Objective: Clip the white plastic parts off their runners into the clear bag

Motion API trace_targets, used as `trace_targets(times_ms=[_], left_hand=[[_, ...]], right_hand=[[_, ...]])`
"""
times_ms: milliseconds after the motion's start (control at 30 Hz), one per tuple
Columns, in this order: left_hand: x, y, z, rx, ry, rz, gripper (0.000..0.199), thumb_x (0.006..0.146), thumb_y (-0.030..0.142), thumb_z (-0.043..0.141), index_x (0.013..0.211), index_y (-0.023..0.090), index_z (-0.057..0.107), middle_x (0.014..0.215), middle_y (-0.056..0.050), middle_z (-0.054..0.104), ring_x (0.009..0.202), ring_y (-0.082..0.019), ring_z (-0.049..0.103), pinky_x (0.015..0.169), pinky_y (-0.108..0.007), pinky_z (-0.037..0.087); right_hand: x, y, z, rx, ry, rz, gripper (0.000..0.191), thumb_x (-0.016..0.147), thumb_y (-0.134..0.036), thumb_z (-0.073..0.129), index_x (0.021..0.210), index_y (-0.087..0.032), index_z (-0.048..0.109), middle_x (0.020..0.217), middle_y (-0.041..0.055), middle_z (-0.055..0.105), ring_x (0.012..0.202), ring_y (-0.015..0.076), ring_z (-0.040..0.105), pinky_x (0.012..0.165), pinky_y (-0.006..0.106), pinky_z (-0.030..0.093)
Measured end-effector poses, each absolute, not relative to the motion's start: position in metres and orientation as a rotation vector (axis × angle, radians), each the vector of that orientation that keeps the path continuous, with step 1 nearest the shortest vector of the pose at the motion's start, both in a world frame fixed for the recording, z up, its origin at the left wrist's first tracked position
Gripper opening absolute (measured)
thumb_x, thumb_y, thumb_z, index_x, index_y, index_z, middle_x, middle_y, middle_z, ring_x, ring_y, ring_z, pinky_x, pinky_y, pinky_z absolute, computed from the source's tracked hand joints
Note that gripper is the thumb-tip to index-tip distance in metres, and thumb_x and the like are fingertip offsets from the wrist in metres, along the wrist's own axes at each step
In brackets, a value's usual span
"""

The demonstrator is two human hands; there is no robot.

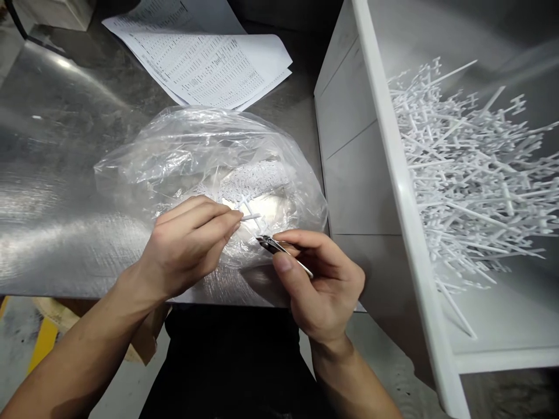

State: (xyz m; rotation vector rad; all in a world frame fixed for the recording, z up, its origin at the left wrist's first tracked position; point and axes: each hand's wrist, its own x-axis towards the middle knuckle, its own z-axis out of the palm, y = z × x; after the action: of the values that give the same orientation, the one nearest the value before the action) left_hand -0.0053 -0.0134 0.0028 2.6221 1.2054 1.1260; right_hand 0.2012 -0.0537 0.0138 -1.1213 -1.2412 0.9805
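Between the fingertips of my left hand (192, 241) is a small white plastic sprue (250, 210) with thin branching arms. My right hand (321, 276) is closed round a nail clipper (271, 244), its jaws pointing at the lower end of the sprue. Whether the jaws touch the plastic is too small to tell. Both hands are over a clear plastic bag (174, 154) that lies spread on the metal table. Inside the bag is a heap of tiny white pieces (255, 177), partly blurred by the film.
A large white bin (397, 186) stands at the right, holding a tangled pile of white sprues (476, 174). Printed sheets (209, 64) lie behind the bag. The metal table (48, 192) ends just in front of my body. A pale box (65, 13) sits at the back left.
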Motion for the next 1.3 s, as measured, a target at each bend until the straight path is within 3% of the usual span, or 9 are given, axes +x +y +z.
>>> trace_targets(times_ms=[200, 533, 667, 900, 1100, 1300], left_hand=[[-0.007, -0.014, 0.001, 2.676, 1.206, 1.114, 0.013, 0.097, 0.002, 0.072, 0.104, 0.012, 0.076, 0.095, -0.002, 0.079, 0.088, -0.011, 0.074, 0.087, -0.022, 0.061], [-0.009, -0.014, -0.005, 2.695, 1.202, 1.105, 0.018, 0.095, 0.002, 0.074, 0.109, 0.012, 0.076, 0.097, -0.003, 0.079, 0.087, -0.015, 0.074, 0.084, -0.027, 0.062], [-0.007, -0.014, -0.005, 2.691, 1.243, 1.049, 0.016, 0.095, 0.003, 0.073, 0.108, 0.013, 0.074, 0.096, -0.003, 0.079, 0.086, -0.016, 0.075, 0.081, -0.029, 0.063], [-0.007, -0.014, -0.005, 2.658, 1.261, 1.061, 0.014, 0.097, 0.004, 0.072, 0.107, 0.014, 0.074, 0.097, -0.002, 0.079, 0.086, -0.015, 0.073, 0.081, -0.028, 0.062], [-0.008, -0.014, -0.002, 2.686, 1.235, 1.106, 0.014, 0.096, 0.002, 0.073, 0.104, 0.013, 0.074, 0.097, -0.002, 0.077, 0.089, -0.013, 0.072, 0.086, -0.024, 0.062], [-0.008, -0.014, -0.001, 2.684, 1.236, 1.106, 0.016, 0.096, 0.002, 0.074, 0.106, 0.014, 0.074, 0.097, -0.002, 0.078, 0.089, -0.012, 0.073, 0.087, -0.022, 0.061]], right_hand=[[0.200, -0.054, 0.010, -1.117, -1.307, 0.960, 0.022, 0.090, -0.010, 0.080, 0.106, -0.025, 0.082, 0.068, -0.0073, 0.060, 0.054, 0.0080, 0.048, 0.049, 0.022, 0.043], [0.201, -0.055, 0.006, -1.148, -1.363, 0.915, 0.019, 0.095, -0.012, 0.079, 0.110, -0.023, 0.081, 0.078, -0.0041, 0.073, 0.063, 0.0095, 0.064, 0.059, 0.023, 0.053], [0.202, -0.052, 0.010, -1.196, -1.318, 0.950, 0.010, 0.097, -0.015, 0.079, 0.104, -0.021, 0.082, 0.075, -0.0039, 0.075, 0.059, 0.0091, 0.063, 0.058, 0.024, 0.054], [0.197, -0.047, 0.012, -1.190, -1.105, 1.051, 0.010, 0.091, -0.014, 0.080, 0.098, -0.021, 0.081, 0.065, -0.0065, 0.069, 0.050, 0.0073, 0.056, 0.049, 0.020, 0.048], [0.196, -0.046, 0.011, -1.238, -1.124, 0.919, 0.016, 0.086, -0.011, 0.081, 0.099, -0.021, 0.082, 0.072, -0.0040, 0.074, 0.061, 0.0096, 0.067, 0.056, 0.019, 0.057], [0.197, -0.048, 0.011, -1.220, -1.144, 0.926, 0.017, 0.087, -0.012, 0.081, 0.100, -0.022, 0.083, 0.071, -0.0041, 0.072, 0.061, 0.0097, 0.065, 0.057, 0.020, 0.057]])
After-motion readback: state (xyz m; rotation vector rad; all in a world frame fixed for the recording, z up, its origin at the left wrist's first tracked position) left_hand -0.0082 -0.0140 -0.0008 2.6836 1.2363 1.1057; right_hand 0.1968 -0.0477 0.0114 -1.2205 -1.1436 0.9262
